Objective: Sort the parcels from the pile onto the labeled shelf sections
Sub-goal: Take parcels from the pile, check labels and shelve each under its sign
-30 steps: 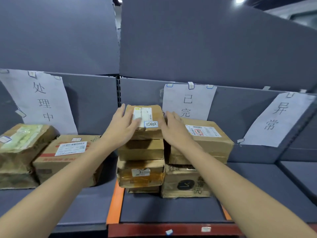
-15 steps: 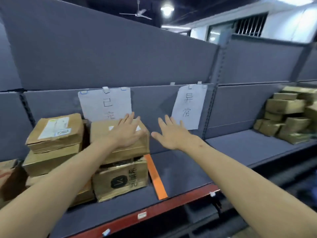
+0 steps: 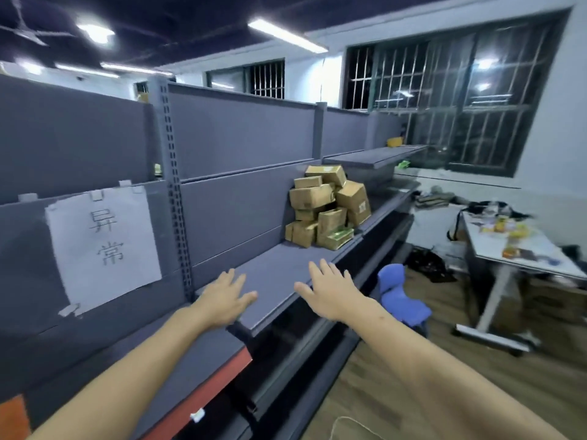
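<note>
A pile of brown cardboard parcels sits far along the grey shelf, to the right. My left hand hovers open over the shelf's near end, fingers spread, holding nothing. To its right, over the shelf's front edge, is my right hand, also open and empty. Both are well short of the pile. A white paper label with two handwritten characters is taped to the back panel at the left.
A perforated grey upright post divides the shelf sections. A blue plastic chair stands on the wooden floor below the shelf. A white table with small items stands at right. Barred windows fill the far wall.
The view has swung right, away from the stacked parcels on the labelled sections. Both hands left those parcels and now reach, empty, along the shelf toward the pile.
</note>
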The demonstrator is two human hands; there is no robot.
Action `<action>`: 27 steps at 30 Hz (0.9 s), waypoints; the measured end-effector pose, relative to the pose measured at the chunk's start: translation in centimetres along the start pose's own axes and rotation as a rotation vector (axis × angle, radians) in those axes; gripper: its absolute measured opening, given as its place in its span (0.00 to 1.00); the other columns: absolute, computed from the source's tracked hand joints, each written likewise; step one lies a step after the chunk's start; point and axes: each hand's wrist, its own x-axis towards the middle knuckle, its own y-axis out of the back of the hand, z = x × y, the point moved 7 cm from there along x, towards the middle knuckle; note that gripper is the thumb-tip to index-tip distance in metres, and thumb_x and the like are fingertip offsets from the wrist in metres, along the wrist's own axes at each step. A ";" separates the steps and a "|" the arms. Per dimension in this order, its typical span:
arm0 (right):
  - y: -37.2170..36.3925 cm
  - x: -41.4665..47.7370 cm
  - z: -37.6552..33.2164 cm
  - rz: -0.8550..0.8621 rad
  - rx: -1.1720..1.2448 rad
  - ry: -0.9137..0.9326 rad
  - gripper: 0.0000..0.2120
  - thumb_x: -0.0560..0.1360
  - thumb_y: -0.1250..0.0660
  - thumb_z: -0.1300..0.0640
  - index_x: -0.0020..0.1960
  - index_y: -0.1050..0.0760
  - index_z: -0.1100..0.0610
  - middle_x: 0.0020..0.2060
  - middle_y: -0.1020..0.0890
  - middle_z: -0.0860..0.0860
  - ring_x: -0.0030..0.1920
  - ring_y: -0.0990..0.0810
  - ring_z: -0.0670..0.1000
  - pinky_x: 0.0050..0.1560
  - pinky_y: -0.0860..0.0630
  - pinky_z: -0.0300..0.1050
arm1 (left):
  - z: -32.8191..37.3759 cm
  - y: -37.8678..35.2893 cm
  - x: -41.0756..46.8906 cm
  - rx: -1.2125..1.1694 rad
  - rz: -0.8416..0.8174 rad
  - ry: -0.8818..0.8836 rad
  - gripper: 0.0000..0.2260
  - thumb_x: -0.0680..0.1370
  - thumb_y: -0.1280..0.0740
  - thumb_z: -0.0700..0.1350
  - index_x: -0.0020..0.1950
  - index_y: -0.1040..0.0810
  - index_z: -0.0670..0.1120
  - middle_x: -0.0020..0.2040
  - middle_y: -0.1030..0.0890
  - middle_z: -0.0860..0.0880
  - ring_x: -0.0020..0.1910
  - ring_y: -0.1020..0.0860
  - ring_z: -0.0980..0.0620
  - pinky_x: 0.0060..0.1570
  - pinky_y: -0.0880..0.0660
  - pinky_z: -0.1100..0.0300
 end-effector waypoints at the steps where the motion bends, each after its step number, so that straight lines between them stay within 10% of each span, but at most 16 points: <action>1: 0.2 0.5 2.1 -0.006 0.012 -0.032 0.34 0.82 0.55 0.38 0.79 0.57 0.57 0.78 0.55 0.57 0.78 0.56 0.57 0.75 0.56 0.60 | 1.8 -0.6 1.8 -0.018 0.009 -0.027 0.29 0.81 0.48 0.58 0.78 0.47 0.44 0.78 0.51 0.42 0.77 0.52 0.42 0.75 0.51 0.48; 27: 4.7 33.6 44.3 0.056 0.153 -0.277 0.27 0.81 0.50 0.40 0.68 0.36 0.60 0.66 0.30 0.58 0.68 0.34 0.60 0.67 0.36 0.59 | 30.5 -5.1 52.4 -0.298 -0.042 -0.273 0.28 0.81 0.45 0.56 0.78 0.46 0.46 0.79 0.49 0.44 0.77 0.51 0.44 0.75 0.51 0.49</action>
